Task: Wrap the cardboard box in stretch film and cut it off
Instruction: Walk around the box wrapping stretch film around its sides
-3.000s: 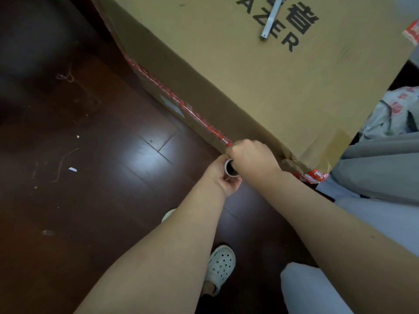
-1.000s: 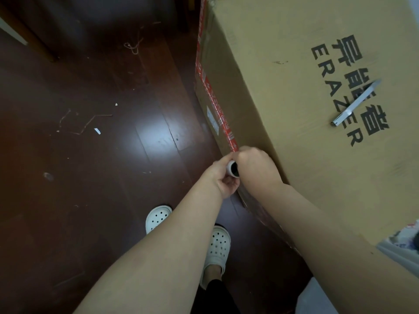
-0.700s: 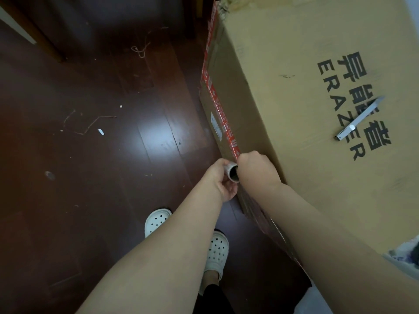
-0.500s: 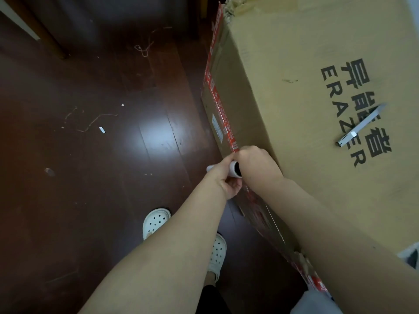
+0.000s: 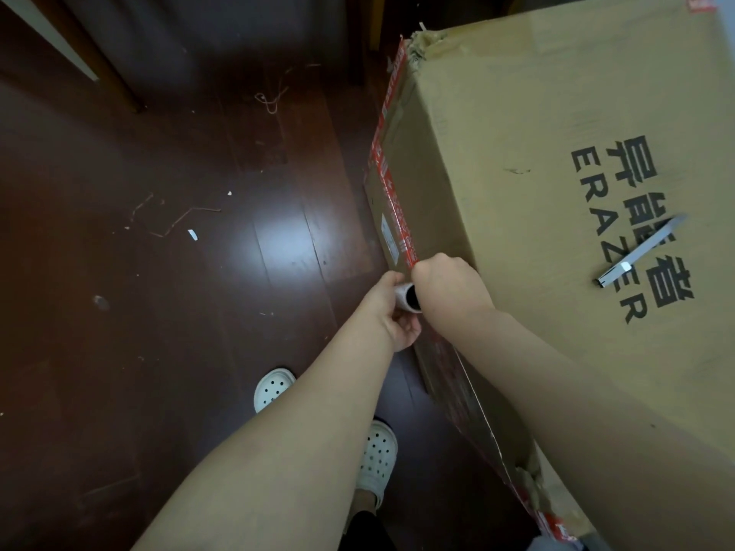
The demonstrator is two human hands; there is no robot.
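The large brown cardboard box (image 5: 557, 232) with black lettering stands on a dark glossy wood floor (image 5: 159, 312). At its red-taped edge, left hand (image 5: 391, 312) and right hand (image 5: 445, 286) grip a white film-roll core (image 5: 407, 298).

Both hands, left hand (image 5: 391, 312) and right hand (image 5: 445, 288), carrying the film roll (image 5: 407, 298) along the cardboard box (image 5: 537, 153) side toward its 12 o'clock corner, wrapped film trailing toward 5 o'clock.
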